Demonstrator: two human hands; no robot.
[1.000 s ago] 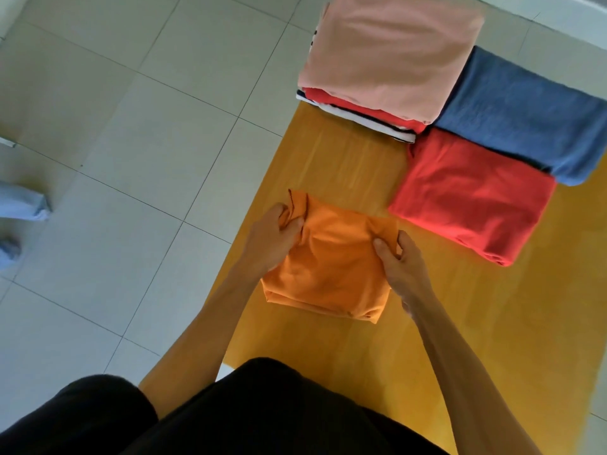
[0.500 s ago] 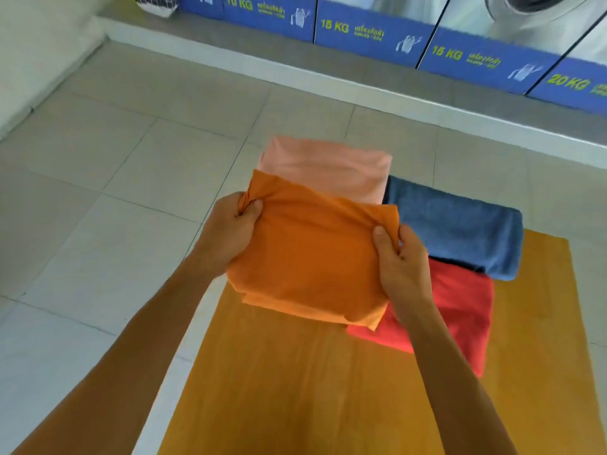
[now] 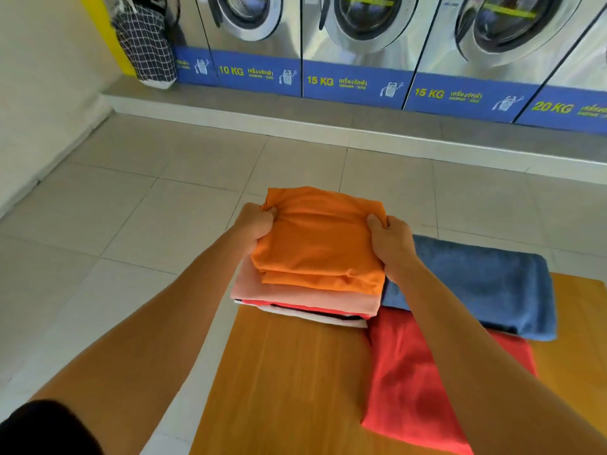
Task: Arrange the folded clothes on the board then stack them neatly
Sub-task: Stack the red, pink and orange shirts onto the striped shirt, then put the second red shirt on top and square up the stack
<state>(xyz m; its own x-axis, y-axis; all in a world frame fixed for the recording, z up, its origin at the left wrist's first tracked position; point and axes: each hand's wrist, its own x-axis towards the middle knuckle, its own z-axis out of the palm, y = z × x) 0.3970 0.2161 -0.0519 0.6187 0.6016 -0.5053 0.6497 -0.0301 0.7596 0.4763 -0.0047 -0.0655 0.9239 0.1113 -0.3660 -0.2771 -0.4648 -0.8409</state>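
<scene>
Orange folded garment being set on top of the stack at the board's far left corner

Head view: the left hand and right hand each hold a clenched grip on opposite far corners of the orange garment, likely so the fold stays flat as it settles on the pink garment topping the stack; a blue towel lies at the far edge, touching the stack, and a red garment lies nearer on the board; the stack's lower layers show only as thin edges, and the right forearm hides part of the red garment
</scene>
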